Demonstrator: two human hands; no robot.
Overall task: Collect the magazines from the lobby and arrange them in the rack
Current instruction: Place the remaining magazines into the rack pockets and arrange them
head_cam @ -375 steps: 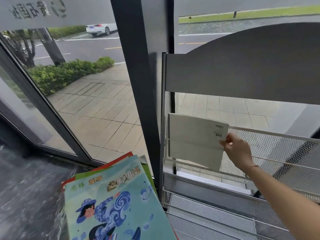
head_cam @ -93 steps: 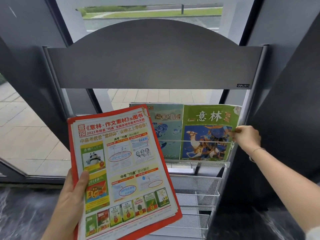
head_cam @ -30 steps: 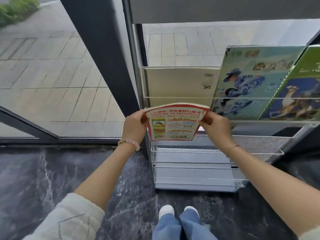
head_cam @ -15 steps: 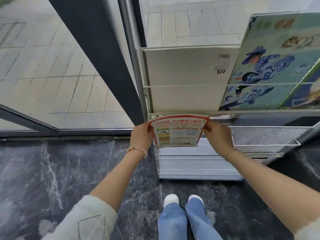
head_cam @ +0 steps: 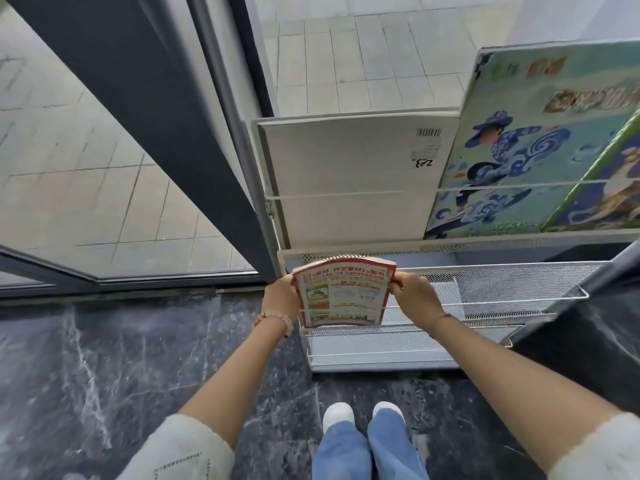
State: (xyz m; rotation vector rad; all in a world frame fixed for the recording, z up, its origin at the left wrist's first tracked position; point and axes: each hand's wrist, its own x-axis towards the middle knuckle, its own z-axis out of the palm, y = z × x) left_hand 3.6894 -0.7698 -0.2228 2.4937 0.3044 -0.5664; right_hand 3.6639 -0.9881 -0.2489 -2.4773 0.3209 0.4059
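Lobby, at the rack: my left hand point(head_cam: 281, 296) & right hand point(head_cam: 414, 296) each pinch a side edge of the red magazine point(head_cam: 343, 292), held upright at the wire rack's point(head_cam: 519, 282) lower tier. Thin, light, floppy w/ slick cover, I'd judge; side edges grip best. Beyond: white booklet point(head_cam: 349, 174), blue-green magazine point(head_cam: 540, 140) shelved.

Open mesh is lying bare to the right of the red magazine point(head_cam: 343, 292) on the rack point(head_cam: 502, 282)'s lower tier. The white magazine point(head_cam: 349, 174) and teal magazine point(head_cam: 526, 140) are filling the tier above, a dark frame point(head_cam: 194, 140) closing the left.
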